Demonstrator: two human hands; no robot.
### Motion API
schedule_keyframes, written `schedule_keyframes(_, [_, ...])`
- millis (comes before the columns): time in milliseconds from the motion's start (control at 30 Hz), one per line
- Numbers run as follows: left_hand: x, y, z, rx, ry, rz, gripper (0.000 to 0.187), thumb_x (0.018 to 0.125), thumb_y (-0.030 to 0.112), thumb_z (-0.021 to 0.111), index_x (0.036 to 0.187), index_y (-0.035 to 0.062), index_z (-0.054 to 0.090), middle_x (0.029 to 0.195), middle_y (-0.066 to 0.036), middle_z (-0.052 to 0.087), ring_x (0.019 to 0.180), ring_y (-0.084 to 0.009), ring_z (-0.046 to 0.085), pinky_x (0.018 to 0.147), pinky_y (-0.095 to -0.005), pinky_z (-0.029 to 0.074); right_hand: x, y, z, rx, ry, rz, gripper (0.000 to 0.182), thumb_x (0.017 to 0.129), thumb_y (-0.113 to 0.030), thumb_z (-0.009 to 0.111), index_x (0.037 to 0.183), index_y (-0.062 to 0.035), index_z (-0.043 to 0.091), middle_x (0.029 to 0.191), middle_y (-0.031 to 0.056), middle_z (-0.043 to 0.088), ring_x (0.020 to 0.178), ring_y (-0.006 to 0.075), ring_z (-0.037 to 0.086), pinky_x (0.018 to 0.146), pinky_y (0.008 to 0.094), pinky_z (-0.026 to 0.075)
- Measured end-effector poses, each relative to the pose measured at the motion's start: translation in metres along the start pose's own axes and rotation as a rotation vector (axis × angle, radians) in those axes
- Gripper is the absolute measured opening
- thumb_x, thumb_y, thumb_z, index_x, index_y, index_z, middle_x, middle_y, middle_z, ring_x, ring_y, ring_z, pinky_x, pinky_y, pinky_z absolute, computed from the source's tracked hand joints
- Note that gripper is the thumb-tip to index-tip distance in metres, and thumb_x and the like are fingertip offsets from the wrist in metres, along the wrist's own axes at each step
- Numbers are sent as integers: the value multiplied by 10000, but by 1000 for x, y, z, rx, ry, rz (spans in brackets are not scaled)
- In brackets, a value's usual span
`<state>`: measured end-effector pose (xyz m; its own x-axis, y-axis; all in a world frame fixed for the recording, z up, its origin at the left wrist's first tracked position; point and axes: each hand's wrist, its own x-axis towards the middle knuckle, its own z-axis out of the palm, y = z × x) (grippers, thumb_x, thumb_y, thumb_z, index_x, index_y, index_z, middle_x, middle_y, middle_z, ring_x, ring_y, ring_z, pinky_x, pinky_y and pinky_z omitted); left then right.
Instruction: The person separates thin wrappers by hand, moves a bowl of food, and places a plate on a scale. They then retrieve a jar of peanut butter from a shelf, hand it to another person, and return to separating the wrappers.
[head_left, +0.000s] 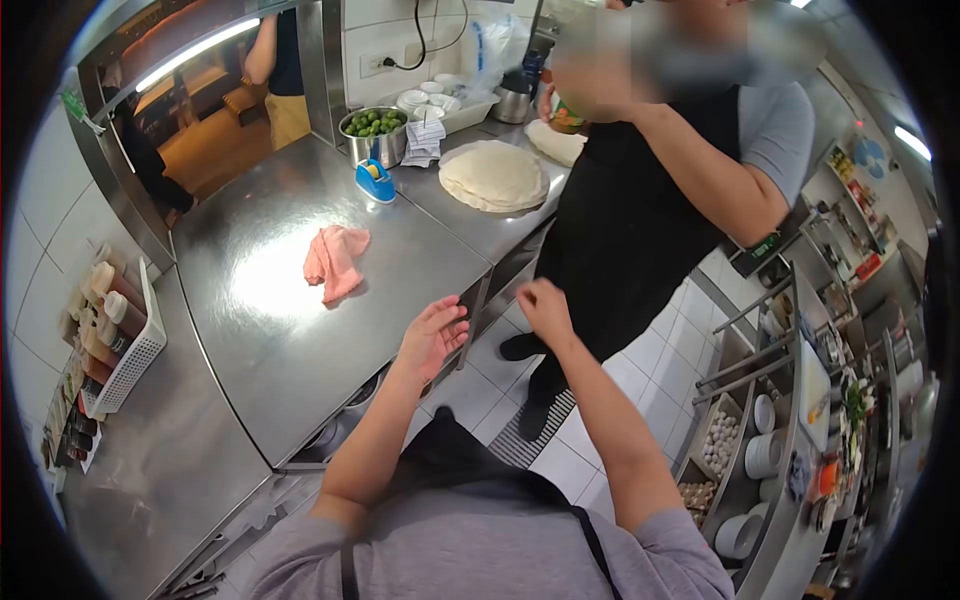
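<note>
My left hand [436,337] is held up in front of the steel counter's [420,240] edge, palm turned up and fingers apart, with nothing in it. To its right, my right hand [546,312] hangs in the air over the floor with its fingers curled in; I see nothing in them. A crumpled pink cloth [337,262] lies on the counter, up and left of my left hand. Farther back are a blue tape dispenser [375,182] and a pile of pale, flat dough rounds [492,176]. Neither hand touches any of these.
A co-worker in a black apron [625,220] stands close at the right, holding a jar [567,117]. A metal pot of green limes [375,140] sits at the back. Sauce bottles fill a white basket [140,345] at the left. Shelves with bowls [764,455] line the right.
</note>
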<state>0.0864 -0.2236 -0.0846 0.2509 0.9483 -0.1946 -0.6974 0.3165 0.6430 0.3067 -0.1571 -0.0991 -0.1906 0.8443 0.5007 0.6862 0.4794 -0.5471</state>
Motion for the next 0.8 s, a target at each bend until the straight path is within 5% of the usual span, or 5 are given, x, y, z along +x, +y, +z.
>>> schedule_keyframes(300, [139, 43, -5, 3, 116, -49, 238, 811, 220, 547, 1002, 82, 510, 889, -33, 551, 769, -144, 544, 677, -269, 453, 179, 67, 63, -120, -57, -24, 76, 690, -87, 579, 741, -33, 595, 790, 134, 561, 792, 308, 536, 701, 378, 435])
schedule_keyframes(533, [208, 53, -8, 23, 137, -112, 253, 814, 228, 542, 1010, 73, 505, 893, -35, 547, 776, -149, 538, 685, -272, 448, 226, 90, 90, -271, -44, -248, 211, 656, -133, 617, 838, -34, 576, 880, 107, 544, 866, 287, 510, 722, 367, 436])
schedule_keyframes(800, [247, 56, -22, -7, 165, -126, 258, 818, 227, 538, 1021, 70, 506, 887, -27, 544, 779, -144, 532, 688, -268, 445, 255, 115, 89, -92, -253, -130, 124, 675, -142, 606, 710, -24, 607, 778, 104, 588, 774, 268, 551, 703, 339, 442])
